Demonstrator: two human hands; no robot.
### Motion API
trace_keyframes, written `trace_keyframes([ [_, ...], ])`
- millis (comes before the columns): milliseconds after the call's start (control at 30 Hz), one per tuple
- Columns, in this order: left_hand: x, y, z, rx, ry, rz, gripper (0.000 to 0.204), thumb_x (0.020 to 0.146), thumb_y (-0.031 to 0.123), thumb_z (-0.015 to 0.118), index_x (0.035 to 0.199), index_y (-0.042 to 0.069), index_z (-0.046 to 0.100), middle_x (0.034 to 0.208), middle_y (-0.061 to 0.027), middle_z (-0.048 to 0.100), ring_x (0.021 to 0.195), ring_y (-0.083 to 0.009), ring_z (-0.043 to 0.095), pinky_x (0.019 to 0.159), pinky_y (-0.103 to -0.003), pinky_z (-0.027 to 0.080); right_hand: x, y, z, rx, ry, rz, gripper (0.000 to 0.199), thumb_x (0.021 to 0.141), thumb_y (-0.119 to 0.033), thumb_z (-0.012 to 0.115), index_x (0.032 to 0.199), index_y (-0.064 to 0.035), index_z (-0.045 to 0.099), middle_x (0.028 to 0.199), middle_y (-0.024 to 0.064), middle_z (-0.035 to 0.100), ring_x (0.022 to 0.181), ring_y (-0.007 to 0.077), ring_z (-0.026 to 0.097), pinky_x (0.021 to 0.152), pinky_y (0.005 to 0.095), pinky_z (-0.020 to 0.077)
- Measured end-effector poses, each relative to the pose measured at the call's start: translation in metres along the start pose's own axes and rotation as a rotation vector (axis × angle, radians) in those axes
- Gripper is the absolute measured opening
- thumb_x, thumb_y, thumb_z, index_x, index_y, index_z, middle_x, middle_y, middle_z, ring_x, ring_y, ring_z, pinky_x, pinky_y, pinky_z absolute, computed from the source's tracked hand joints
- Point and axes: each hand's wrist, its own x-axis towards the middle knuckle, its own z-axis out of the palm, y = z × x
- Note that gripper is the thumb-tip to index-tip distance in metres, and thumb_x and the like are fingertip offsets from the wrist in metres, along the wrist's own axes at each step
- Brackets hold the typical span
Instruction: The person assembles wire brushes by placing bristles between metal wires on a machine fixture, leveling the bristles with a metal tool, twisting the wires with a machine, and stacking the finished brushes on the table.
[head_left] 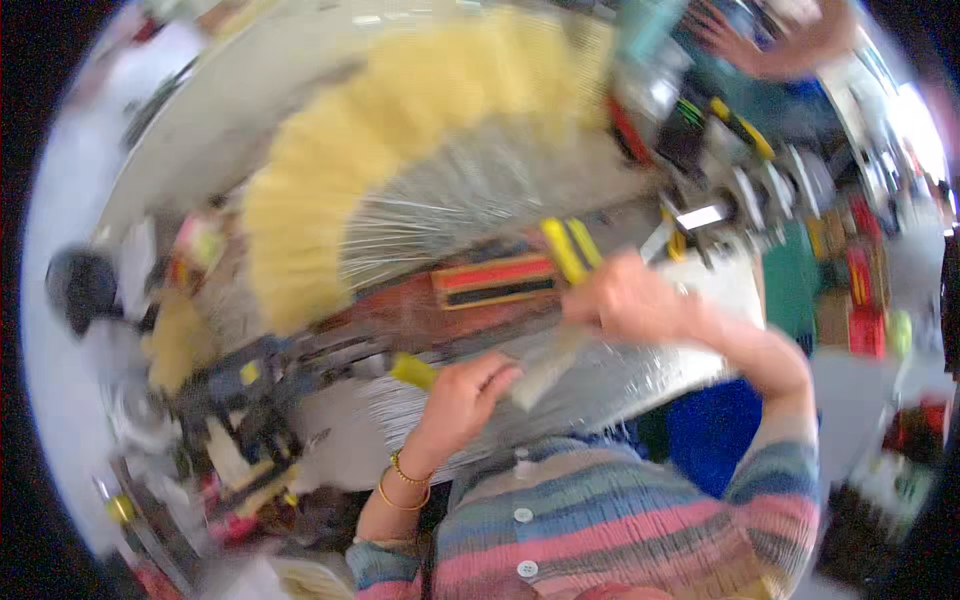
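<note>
My right hand is closed, with a yellow-and-black striped piece projecting above it; motion blurs its kind. My left hand, a gold bracelet at the wrist, is closed with thumb against fingers. A yellow end pokes out on its far left side, and what the fingers grip is hidden. Between the hands runs a blurred whitish strip. Beyond them, a broad fan of yellow bundles with pale thin sticks curves across the table. A red-and-black box-like block lies just past my hands.
At right stands a metal device with round discs. Dark tools and another person's hand are at the far right. Dark clutter fills the left side. A blue bin-like object sits below the table edge.
</note>
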Motion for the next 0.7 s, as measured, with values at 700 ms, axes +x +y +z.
trace_keyframes([
  [700, -0.023, -0.002, 0.012, -2.026, 0.317, 0.013, 0.029, 0.088, 0.02, 0.048, 0.106, -0.003, 0.044, 0.082, -0.0075, 0.05, 0.076, -0.0123, 0.051, 0.072, -0.032, 0.042, 0.105, -0.038, 0.043, 0.592, 0.112, -0.017, 0.015, 0.075, -0.008, 0.062, 0.089, -0.0035, 0.063, 0.069, 0.0141, 0.061, 0.061, 0.0287, 0.06, 0.058, 0.0352, 0.0475],
])
